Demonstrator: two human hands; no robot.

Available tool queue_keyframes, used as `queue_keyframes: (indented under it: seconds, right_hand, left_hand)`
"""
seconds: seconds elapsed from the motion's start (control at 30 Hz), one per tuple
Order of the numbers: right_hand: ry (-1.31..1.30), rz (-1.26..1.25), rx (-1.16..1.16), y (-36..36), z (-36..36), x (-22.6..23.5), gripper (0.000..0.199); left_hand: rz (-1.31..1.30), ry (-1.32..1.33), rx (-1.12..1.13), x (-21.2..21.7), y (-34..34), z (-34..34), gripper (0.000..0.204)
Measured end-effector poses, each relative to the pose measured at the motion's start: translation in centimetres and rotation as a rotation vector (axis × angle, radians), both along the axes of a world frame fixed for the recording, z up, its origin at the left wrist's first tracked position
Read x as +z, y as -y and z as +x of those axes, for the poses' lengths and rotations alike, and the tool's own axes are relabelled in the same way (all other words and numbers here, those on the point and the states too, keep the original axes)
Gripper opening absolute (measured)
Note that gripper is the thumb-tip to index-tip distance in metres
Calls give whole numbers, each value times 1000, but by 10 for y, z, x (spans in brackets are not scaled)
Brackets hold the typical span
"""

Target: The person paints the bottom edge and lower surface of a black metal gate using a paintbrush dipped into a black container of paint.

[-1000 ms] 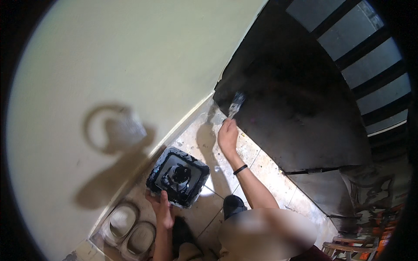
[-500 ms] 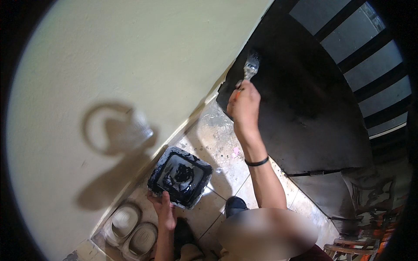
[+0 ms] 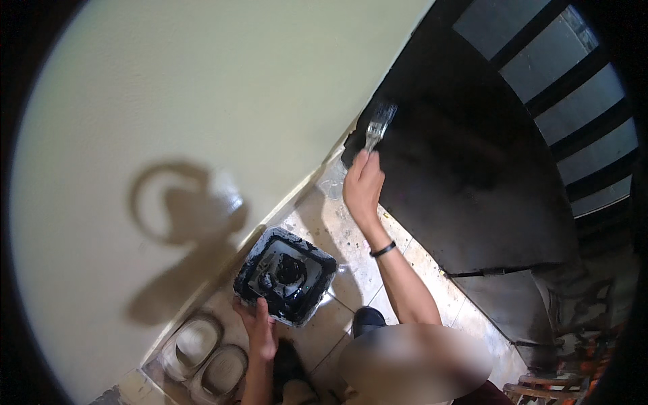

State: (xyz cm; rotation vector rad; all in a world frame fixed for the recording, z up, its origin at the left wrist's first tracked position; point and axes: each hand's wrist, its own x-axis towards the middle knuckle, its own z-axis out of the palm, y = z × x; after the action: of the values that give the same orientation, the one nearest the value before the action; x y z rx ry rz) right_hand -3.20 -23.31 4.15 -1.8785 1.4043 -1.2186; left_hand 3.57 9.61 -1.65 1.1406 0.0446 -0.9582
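Black paint coats much of a square tub, held above the tiles by the left hand, thumb over the rim at the near left corner, fingers partly hidden. The right hand is closed around a brush, its dark bristles pointing away over the dark panel, near the pale wall; whether they touch I cannot tell. Two slippers sit beside the wall, left of the left forearm.
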Motion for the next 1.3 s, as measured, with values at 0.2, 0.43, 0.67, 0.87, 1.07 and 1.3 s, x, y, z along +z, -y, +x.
queue_keyframes:
  seconds: [0.2, 0.43, 0.67, 0.87, 1.07, 1.3]
  right_hand:
    - [-199, 26, -49, 16, -8, -47, 28]
    - [-154, -3, -22, 14, -2, -3, 28]
    - [-134, 21, -7, -7, -1, -4, 26]
    - [-85, -50, -65, 22, 3, 25, 33]
    - [30, 128, -8, -9, 0, 10, 35]
    - [636, 548, 64, -24, -39, 40, 28]
  left_hand:
    - [-29, -39, -23, 12, 6, 1, 84]
    - [-60, 17, -25, -5, 3, 0, 78]
    - [-30, -28, 12, 11, 4, 1, 82]
    - [-23, -34, -17, 8, 6, -1, 78]
    - [-57, -36, 6, 5, 1, -1, 77]
    - [-88, -25, 13, -3, -2, 0, 80]
